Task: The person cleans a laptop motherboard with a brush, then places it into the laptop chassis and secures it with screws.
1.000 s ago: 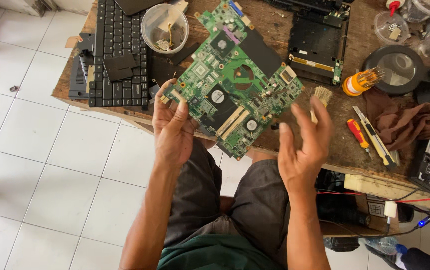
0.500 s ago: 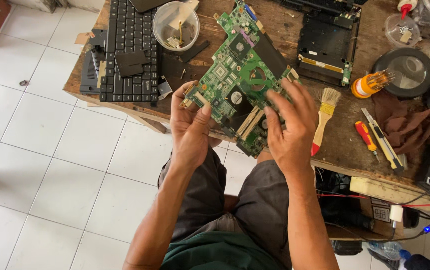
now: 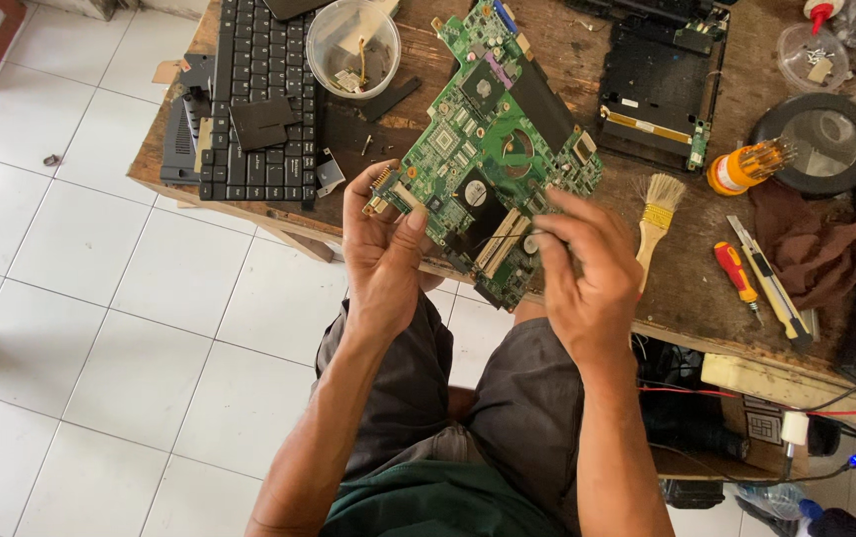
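At the far left of the counter (image 3: 686, 298) lies a black keyboard (image 3: 259, 99), with a clear tub (image 3: 352, 45) of small parts at its 2 o'clock. The left hand (image 3: 383, 254) has its grip closed on the lower-left edge of the green board (image 3: 493, 149), thumb on top and fingers beneath, holding it tilted above the counter's near edge. The board runs from that grip toward 1 o'clock. The right hand (image 3: 587, 273) sits at the board's 5 o'clock corner, fingers curled and pinching at something near the memory slots; what exactly they hold I cannot tell. The step in hand looks like inspecting or working a fitting on that corner, and it calls for a steady left hold while the right fingertips work with care. Right of the hand lie a brush (image 3: 655, 214), an orange screwdriver handle set (image 3: 746, 167), a red screwdriver (image 3: 736, 273) and a brown cloth (image 3: 826, 249).
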